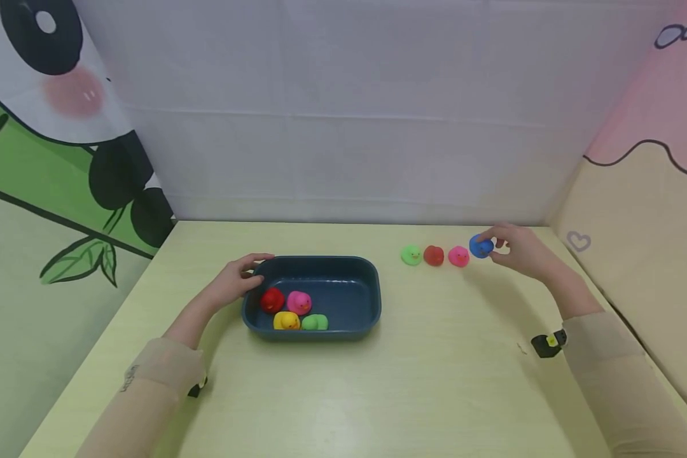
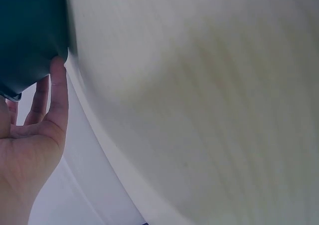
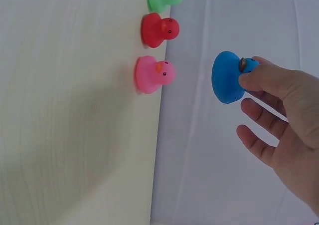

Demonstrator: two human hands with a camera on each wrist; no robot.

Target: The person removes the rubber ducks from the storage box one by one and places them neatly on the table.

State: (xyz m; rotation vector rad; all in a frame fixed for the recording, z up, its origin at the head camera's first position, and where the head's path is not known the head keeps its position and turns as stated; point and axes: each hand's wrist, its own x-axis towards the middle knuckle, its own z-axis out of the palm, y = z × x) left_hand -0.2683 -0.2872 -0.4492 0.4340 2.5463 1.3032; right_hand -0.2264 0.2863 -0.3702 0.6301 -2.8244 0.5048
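Head view: R hand (image 1: 509,250), arm extended fwd, pinches blue duck (image 1: 478,247) above tabletop (image 1: 435,381), nr pink duck (image 1: 458,256); L hand (image 1: 231,281), fingers apart, touches dk-blue tray's (image 1: 349,294) L end.

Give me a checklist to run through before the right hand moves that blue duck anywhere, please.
1. Blue duck secure in the right hand: ok, pinched at its head between thumb and finger.
2. Blue duck off the table: ok, the right wrist view shows a gap beneath it.
3. Neighbouring pink duck not touching the blue one: ok, they are apart.
4. Tray attended: ok, it sits on the table with the left hand touching its left end.
5. Room in the tray: ok, its right side is bare.
6. Where the blue duck should go: cannot tell from these pictures.
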